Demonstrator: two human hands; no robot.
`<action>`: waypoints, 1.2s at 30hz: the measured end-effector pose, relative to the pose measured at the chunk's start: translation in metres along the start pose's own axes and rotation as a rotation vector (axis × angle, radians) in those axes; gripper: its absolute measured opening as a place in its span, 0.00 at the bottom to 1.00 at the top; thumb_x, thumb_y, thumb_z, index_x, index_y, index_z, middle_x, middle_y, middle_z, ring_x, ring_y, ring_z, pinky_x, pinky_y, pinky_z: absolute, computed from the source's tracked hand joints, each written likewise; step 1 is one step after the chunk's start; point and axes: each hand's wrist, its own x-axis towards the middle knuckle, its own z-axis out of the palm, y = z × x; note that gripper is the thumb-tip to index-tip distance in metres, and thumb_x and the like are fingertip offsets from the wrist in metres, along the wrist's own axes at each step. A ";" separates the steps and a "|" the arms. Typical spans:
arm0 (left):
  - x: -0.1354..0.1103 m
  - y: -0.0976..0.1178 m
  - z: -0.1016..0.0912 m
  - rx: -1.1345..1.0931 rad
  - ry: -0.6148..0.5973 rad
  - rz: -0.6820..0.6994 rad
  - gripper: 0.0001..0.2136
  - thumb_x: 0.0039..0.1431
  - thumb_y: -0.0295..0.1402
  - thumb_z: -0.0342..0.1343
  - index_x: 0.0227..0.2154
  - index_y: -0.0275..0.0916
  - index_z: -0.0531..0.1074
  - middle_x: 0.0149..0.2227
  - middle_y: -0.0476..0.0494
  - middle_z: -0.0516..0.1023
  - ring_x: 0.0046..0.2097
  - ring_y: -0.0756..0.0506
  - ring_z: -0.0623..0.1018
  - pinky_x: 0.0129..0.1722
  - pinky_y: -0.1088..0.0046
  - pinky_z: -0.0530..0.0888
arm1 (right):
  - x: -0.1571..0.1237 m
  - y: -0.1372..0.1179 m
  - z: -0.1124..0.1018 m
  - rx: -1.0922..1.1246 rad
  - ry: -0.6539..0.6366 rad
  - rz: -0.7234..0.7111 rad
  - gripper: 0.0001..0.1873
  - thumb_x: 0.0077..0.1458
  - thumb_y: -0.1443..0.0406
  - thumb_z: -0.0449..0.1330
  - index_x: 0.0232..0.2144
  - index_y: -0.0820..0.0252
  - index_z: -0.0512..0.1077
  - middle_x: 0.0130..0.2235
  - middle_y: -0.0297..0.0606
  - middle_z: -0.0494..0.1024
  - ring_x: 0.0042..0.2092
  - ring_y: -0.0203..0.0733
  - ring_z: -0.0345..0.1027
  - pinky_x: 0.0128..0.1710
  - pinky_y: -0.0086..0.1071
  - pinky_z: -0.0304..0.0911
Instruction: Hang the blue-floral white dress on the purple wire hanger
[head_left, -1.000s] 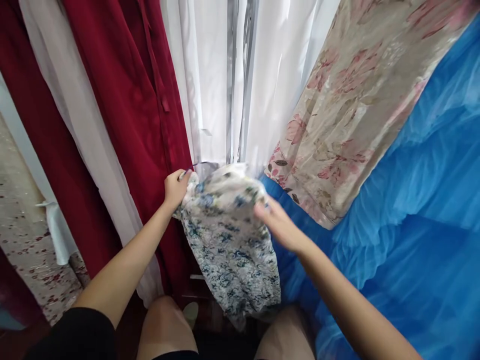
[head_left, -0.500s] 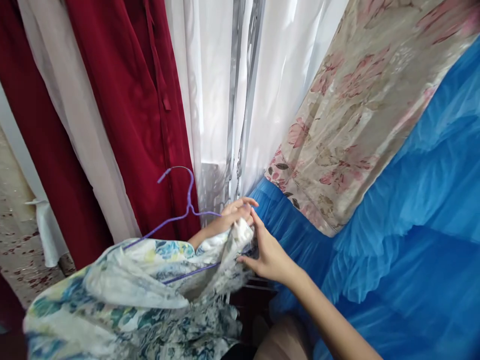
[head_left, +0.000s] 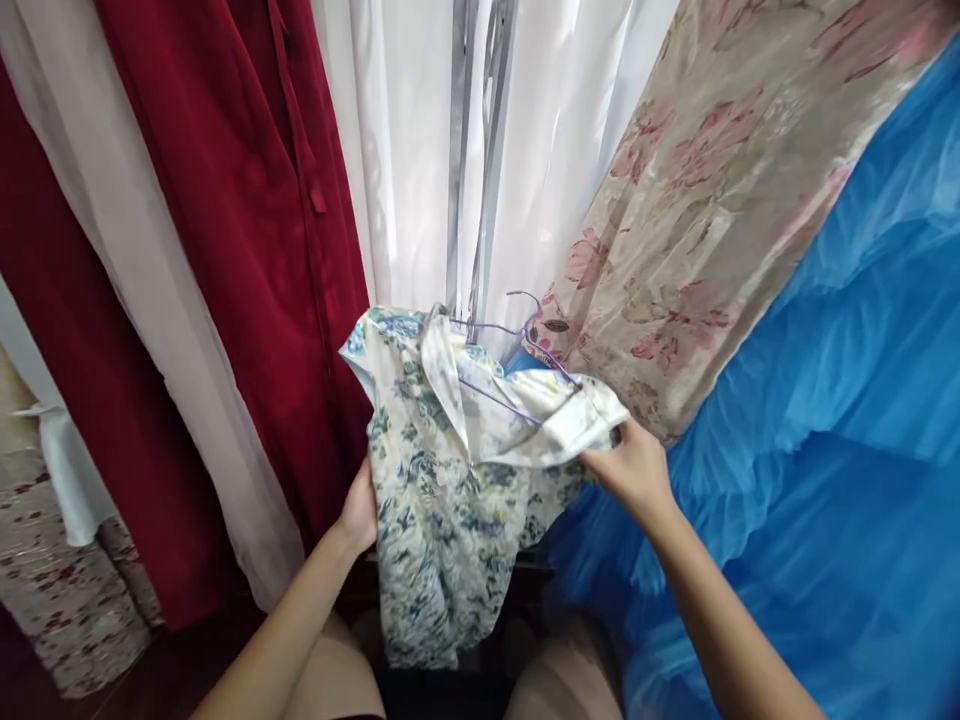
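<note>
A white dress (head_left: 442,500) with a blue, green and yellow floral print hangs in front of me, its neckline towards the top. A thin purple hanger (head_left: 491,400) runs through the neck opening, and its hook sticks out above on the right. My right hand (head_left: 637,465) grips the dress at its right shoulder edge, thumb in front. My left hand (head_left: 360,510) is closed at the left side of the dress below the armhole, with most of its fingers hidden behind the cloth.
Dark red garments (head_left: 217,260) and pale ones hang at the left. White cloth (head_left: 555,150) with grey ribbons (head_left: 472,180) hangs behind the dress. At the right are a beige floral gown (head_left: 690,230) and a blue ruffled tulle skirt (head_left: 840,430). My legs show below.
The dress has moved right and now hangs upright, facing me. My left hand has come out from behind it to its left side; my right hand has shifted right to the shoulder.
</note>
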 end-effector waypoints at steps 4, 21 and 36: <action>-0.050 -0.042 -0.037 0.000 0.322 -0.085 0.40 0.36 0.51 0.73 0.53 0.37 0.72 0.50 0.35 0.81 0.60 0.31 0.74 0.62 0.53 0.68 | 0.018 -0.035 0.000 0.007 -0.054 -0.162 0.25 0.46 0.52 0.66 0.45 0.56 0.74 0.38 0.43 0.83 0.42 0.59 0.78 0.36 0.36 0.64; -0.138 -0.116 0.007 0.234 0.327 -0.158 0.36 0.37 0.48 0.74 0.51 0.39 0.76 0.50 0.35 0.81 0.57 0.29 0.76 0.60 0.51 0.71 | -0.199 -0.053 0.120 1.104 -0.582 0.390 0.20 0.60 0.49 0.59 0.27 0.57 0.66 0.21 0.32 0.68 0.25 0.40 0.64 0.28 0.33 0.61; -0.111 -0.097 -0.041 0.655 0.571 0.064 0.25 0.38 0.48 0.71 0.37 0.40 0.74 0.38 0.39 0.80 0.46 0.31 0.79 0.53 0.50 0.74 | -0.193 -0.037 0.091 1.193 -0.510 0.485 0.20 0.59 0.56 0.58 0.19 0.58 0.66 0.19 0.29 0.61 0.23 0.34 0.50 0.25 0.31 0.45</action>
